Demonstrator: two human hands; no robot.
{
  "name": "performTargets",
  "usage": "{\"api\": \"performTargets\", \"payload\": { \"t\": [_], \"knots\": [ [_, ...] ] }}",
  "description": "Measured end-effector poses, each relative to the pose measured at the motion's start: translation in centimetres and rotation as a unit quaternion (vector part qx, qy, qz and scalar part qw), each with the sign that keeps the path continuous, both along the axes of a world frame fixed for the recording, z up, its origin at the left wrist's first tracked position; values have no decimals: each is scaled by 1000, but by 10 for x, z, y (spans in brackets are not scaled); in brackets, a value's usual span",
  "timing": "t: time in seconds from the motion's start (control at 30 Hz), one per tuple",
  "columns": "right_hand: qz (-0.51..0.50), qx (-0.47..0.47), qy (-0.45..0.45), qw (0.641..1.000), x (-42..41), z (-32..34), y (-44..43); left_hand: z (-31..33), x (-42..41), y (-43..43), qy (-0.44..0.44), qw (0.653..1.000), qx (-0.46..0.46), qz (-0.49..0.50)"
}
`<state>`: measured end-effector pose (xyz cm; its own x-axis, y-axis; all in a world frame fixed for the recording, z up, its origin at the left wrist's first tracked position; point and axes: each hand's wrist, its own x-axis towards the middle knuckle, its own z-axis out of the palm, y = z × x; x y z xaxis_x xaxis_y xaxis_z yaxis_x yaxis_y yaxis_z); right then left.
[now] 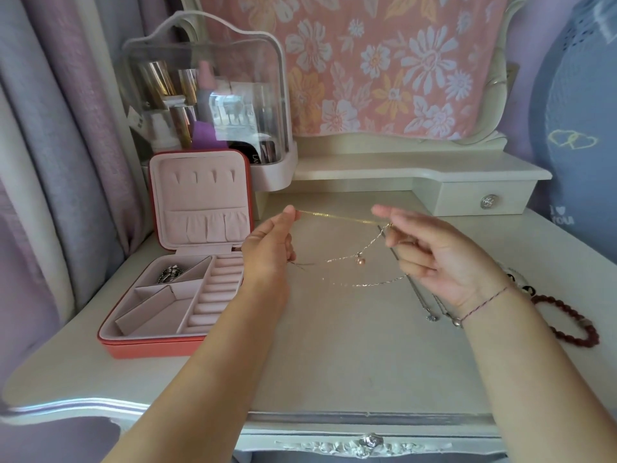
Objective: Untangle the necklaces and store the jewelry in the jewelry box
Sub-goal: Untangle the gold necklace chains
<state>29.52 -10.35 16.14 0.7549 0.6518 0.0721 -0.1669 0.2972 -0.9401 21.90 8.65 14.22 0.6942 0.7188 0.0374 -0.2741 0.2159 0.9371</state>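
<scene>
The left hand (270, 243) and right hand (434, 259) each held a pinching grip on the gold chain (337, 217), stretched left-right (jewelry box (150, 347) nearer the left hand).

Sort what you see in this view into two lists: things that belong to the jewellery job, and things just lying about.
Job: gold chain pinched by left hand and right hand; pendant necklace; loose silver chains; red bead bracelet; open jewelry box.
Lying about: clear cosmetics case; floral cloth; drawer knob.
</scene>
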Motion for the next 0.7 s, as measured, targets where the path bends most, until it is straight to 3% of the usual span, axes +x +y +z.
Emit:
{"api": "performTargets", "payload": {
  "t": [0.13,0.23,0.37,0.5,0.7],
  "knots": [
    [-47,-183,-133,973,-5,-6,5,1,-1,4,-6,999,8,37],
    [-110,-219,-156,957,-2,-13,8,3,0,3,2,998,16,55],
    [-158,-127,-109,973,1,-10,9,2,0,0,33,996,56,67],
    [-103,4,7,995,5,-8,8,-1,-2,-1,78,991,93,60],
    [-69,143,125,979,6,-3,6,0,0,0,125,986,88,67]
  ]
}}
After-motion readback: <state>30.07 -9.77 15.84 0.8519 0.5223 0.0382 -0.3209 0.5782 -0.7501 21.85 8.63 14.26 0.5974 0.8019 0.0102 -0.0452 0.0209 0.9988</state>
